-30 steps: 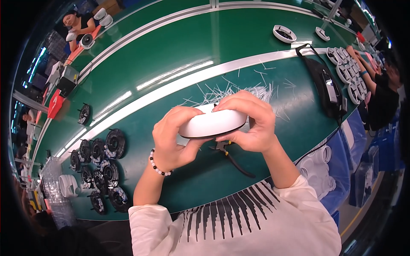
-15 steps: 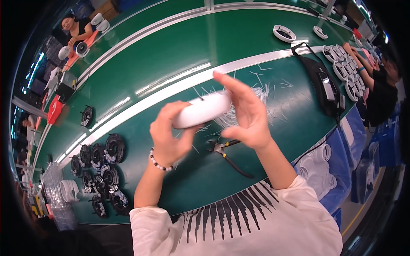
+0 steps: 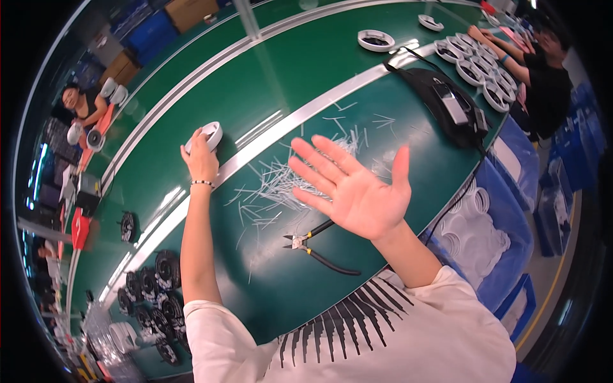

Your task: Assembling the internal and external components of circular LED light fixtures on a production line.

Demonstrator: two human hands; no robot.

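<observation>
My left hand (image 3: 202, 157) reaches out over the far green surface, its fingers on a round white plastic housing (image 3: 212, 135). The housing's dark inside partly shows; its lower part is hidden by the fingers. My right hand (image 3: 361, 191) is raised palm up with fingers spread, holding nothing. Below and left of it, black-handled side cutters (image 3: 300, 242) lie on the green table with their jaws apart. A loose heap of thin whitish plastic strips (image 3: 281, 182) lies between my two hands.
Several black round parts (image 3: 148, 281) stand at the left. Two white rings (image 3: 375, 41) lie at the far side. A black bag (image 3: 440, 102) rests at the right, near several white housings (image 3: 476, 67) and a co-worker (image 3: 543, 70). A blue bin (image 3: 511, 223) holds white parts.
My left hand has carried the white housing from in front of me to the far-left surface. My right hand has come off it and opened out. The view has shifted.
</observation>
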